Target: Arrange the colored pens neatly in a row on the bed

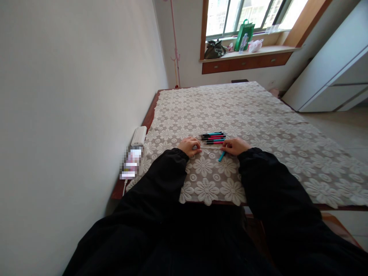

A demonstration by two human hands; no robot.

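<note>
Black sleeves led our left hand (189,146) and right hand (235,146) forward, fingers apparently pinching a thin refill (209,147) lying crosswise on the tablecloth (258,126); a teal pen barrel (221,156) pointed diagonally.

The left hand (189,146) and right hand (235,146) curl over a thin pale rod (211,147), and its ends vanish under the fingers, so the grip itself can't be read. A teal pen piece (221,156) pokes out below the right hand, its upper end covered. The bundle of pens (213,137) is too small to count. A pixelated patch (131,163) blots out something at the table's left edge. The bags on the windowsill (247,51) are too distant to identify.
</note>
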